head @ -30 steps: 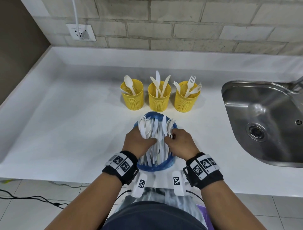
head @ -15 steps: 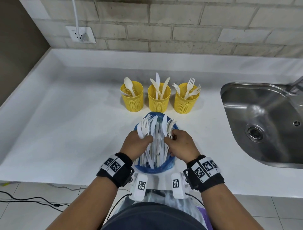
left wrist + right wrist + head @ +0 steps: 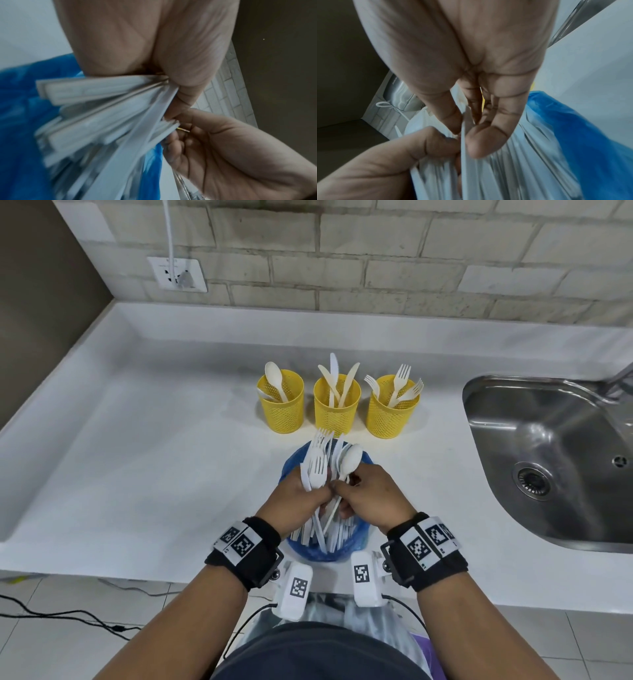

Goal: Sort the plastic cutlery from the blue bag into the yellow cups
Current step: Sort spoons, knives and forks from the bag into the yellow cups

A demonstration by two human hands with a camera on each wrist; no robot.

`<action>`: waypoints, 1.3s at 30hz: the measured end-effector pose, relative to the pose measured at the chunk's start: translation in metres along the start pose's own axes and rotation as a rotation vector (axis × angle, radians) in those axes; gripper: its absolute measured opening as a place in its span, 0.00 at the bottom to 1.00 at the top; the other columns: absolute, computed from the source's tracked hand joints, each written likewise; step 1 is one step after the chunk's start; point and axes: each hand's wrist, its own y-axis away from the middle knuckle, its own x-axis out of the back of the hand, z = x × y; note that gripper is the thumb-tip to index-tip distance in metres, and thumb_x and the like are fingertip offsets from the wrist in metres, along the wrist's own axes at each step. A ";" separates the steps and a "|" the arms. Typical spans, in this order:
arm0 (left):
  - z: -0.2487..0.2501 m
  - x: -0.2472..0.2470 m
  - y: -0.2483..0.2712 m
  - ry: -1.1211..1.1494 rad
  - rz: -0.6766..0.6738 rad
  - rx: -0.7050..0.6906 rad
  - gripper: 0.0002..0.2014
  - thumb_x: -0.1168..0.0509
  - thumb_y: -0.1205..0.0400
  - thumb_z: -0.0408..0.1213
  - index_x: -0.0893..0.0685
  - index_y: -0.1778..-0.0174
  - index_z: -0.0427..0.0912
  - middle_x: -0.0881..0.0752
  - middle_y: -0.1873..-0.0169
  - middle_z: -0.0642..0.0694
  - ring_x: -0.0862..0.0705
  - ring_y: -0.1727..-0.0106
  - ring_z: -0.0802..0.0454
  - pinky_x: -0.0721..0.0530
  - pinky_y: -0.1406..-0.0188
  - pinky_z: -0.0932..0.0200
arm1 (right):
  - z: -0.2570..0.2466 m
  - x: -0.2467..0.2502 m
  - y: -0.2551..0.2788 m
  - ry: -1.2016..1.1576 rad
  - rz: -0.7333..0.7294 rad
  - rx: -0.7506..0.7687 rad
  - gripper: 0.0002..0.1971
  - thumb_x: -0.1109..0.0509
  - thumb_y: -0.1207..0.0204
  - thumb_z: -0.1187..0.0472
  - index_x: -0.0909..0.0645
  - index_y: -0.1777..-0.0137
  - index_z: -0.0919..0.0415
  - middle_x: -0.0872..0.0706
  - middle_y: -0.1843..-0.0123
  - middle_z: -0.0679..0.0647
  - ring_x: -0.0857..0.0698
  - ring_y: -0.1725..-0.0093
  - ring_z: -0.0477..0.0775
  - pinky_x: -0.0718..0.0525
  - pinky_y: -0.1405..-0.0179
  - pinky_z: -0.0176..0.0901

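Observation:
A blue bag (image 3: 291,465) full of white plastic cutlery lies on the counter near its front edge. My left hand (image 3: 301,498) grips a bundle of cutlery (image 3: 317,463), fork heads pointing away from me; its handles (image 3: 102,94) fan out below my palm. My right hand (image 3: 363,494) pinches the thin handle (image 3: 464,135) of a white spoon (image 3: 351,462) between thumb and fingers, beside the bundle. Behind the bag stand three yellow mesh cups: the left cup (image 3: 281,405) holds spoons, the middle cup (image 3: 337,409) knives, the right cup (image 3: 392,410) forks.
A steel sink (image 3: 548,453) is set into the white counter (image 3: 154,457) at the right. A wall socket (image 3: 177,273) with a white cable sits on the brick wall. Black cables (image 3: 61,616) lie on the tiled floor at the left.
Both hands have risen from the bag. The left hand has lifted a bundle of cutlery upright, and the right hand has drawn a spoon out beside it.

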 end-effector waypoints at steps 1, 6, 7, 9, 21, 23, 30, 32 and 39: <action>-0.001 0.000 -0.001 -0.015 -0.017 -0.011 0.13 0.35 0.26 0.31 0.14 0.46 0.35 0.11 0.57 0.32 0.14 0.56 0.45 0.16 0.53 0.47 | 0.000 0.001 0.000 -0.017 -0.001 0.011 0.06 0.29 0.18 0.64 0.14 0.56 0.65 0.12 0.70 0.55 0.11 0.72 0.59 0.07 0.63 0.58; -0.005 -0.001 -0.002 -0.060 -0.052 -0.040 0.24 0.34 0.29 0.31 0.13 0.36 0.45 0.08 0.44 0.44 0.11 0.39 0.46 0.14 0.35 0.45 | 0.005 0.002 -0.001 -0.002 0.034 0.066 0.02 0.26 0.20 0.65 0.14 0.51 0.64 0.10 0.61 0.59 0.07 0.67 0.58 0.06 0.56 0.60; -0.005 -0.001 -0.003 -0.063 -0.054 -0.045 0.24 0.34 0.29 0.30 0.14 0.35 0.46 0.08 0.44 0.45 0.11 0.38 0.47 0.14 0.34 0.47 | 0.007 0.003 -0.002 -0.004 0.037 0.064 0.04 0.25 0.21 0.66 0.13 0.48 0.65 0.09 0.59 0.61 0.07 0.65 0.59 0.06 0.55 0.62; -0.006 -0.004 -0.003 -0.047 -0.056 -0.059 0.24 0.34 0.28 0.27 0.14 0.35 0.45 0.08 0.45 0.46 0.11 0.40 0.51 0.13 0.38 0.53 | 0.009 0.003 -0.001 -0.011 0.036 0.064 0.07 0.25 0.22 0.66 0.13 0.46 0.64 0.09 0.57 0.62 0.07 0.62 0.60 0.07 0.54 0.64; -0.019 -0.010 -0.012 -0.063 -0.016 -0.137 0.26 0.26 0.24 0.29 0.21 0.29 0.45 0.11 0.41 0.50 0.12 0.38 0.57 0.15 0.41 0.61 | 0.009 0.008 0.005 -0.118 0.143 0.091 0.18 0.21 0.36 0.54 0.16 0.46 0.52 0.10 0.55 0.51 0.08 0.53 0.57 0.08 0.52 0.66; -0.019 -0.010 -0.012 -0.067 -0.005 -0.137 0.26 0.26 0.25 0.32 0.20 0.29 0.47 0.10 0.41 0.51 0.12 0.38 0.56 0.14 0.38 0.56 | 0.009 0.010 0.005 -0.114 0.135 0.096 0.17 0.21 0.34 0.54 0.15 0.46 0.53 0.09 0.55 0.52 0.07 0.54 0.57 0.08 0.53 0.66; -0.017 -0.012 -0.011 -0.118 0.020 -0.113 0.19 0.21 0.22 0.37 0.13 0.36 0.52 0.07 0.46 0.53 0.10 0.42 0.55 0.13 0.39 0.53 | 0.010 0.025 0.006 -0.098 0.109 0.083 0.13 0.24 0.33 0.50 0.14 0.49 0.51 0.08 0.58 0.52 0.07 0.58 0.58 0.08 0.50 0.66; -0.015 -0.014 -0.009 -0.116 0.026 -0.106 0.19 0.21 0.23 0.36 0.13 0.37 0.51 0.07 0.47 0.54 0.10 0.44 0.57 0.14 0.44 0.59 | 0.010 0.030 0.006 -0.076 0.090 0.074 0.13 0.23 0.33 0.52 0.13 0.49 0.50 0.06 0.59 0.51 0.06 0.57 0.56 0.09 0.48 0.65; -0.004 -0.024 -0.005 -0.083 0.075 -0.130 0.21 0.22 0.23 0.28 0.14 0.36 0.47 0.07 0.47 0.55 0.10 0.45 0.60 0.15 0.48 0.67 | 0.007 0.041 0.010 0.101 0.066 0.201 0.05 0.23 0.24 0.60 0.11 0.50 0.52 0.07 0.54 0.46 0.09 0.52 0.46 0.12 0.43 0.51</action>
